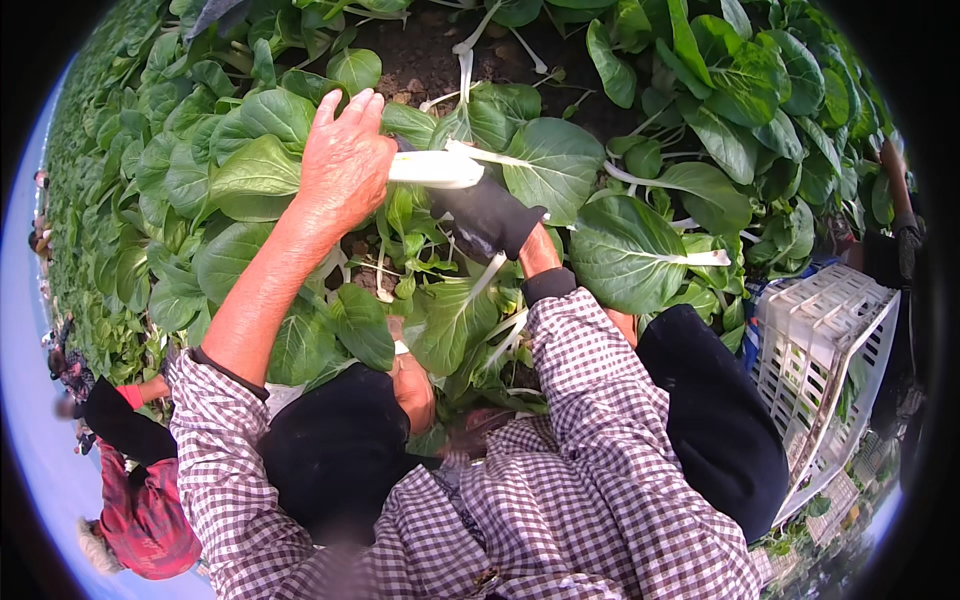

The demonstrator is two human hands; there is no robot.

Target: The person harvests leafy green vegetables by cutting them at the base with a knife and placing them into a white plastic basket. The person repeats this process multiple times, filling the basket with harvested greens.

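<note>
My bare left hand lies over a head of bok choy, its fingers partly extended. The leaves spread to the left of the hand, and the thick white stalk base points right. My right hand, in a dark glove, grips the stalk base from below; dark fingertips show behind it, while the palm side is hidden. A loose leaf with a white stem touches the stalk end. Another detached leaf lies right of the glove, its cut stem pointing right.
Dense leafy plants fill the left and top right, around bare soil. A white plastic crate stands tilted by my right knee. A person in a red plaid shirt is at lower left; another person's arm shows at far right.
</note>
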